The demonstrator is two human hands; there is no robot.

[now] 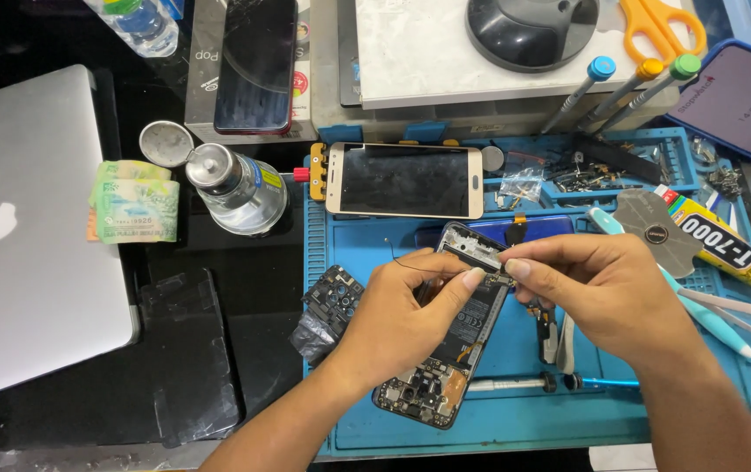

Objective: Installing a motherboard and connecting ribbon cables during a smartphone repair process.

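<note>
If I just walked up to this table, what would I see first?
You'd first see two hands, the left hand and right hand, pinching a tiny part over an opened phone on the blue mat. Behind them lies a gold-framed phone, and a silver laptop sits far left.

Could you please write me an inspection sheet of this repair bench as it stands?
Surface: blue silicone work mat on a dark bench.
Job's things: opened black phone with exposed boards; small metal part pinched above it.
Clutter: gold-framed phone, glue tube, three screwdrivers, orange scissors, metal-capped bottle, folded banknotes.
Grips: left hand and right hand both pinch the part.
Cables: thin black wire.
Surroundings: silver laptop.
</note>
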